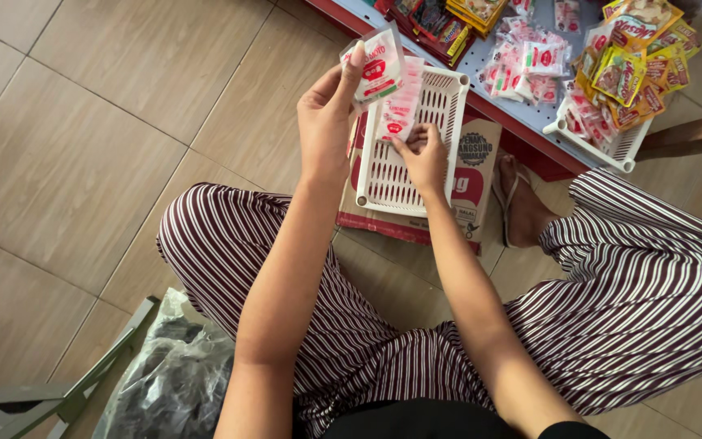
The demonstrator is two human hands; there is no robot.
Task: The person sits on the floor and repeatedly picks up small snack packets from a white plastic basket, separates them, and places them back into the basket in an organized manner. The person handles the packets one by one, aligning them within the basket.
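In the head view, our left hand (328,110) holds up a small white-and-red sachet (375,67), pinched by the fingers. Our right hand (424,158) grips a strip of the same sachets (400,110) hanging over the white plastic basket (448,97). The basket lies on a cardboard box (473,175) on the tiled floor (83,146), near the shelf edge (522,134).

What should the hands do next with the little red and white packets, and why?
Probably lower the sachets into the white basket. The left hand holds a small stack of red and white sachets above it, and the right hand already pinches the hanging strip of sachets right over the basket, which sits on a cardboard box and looks nearly bare inside.
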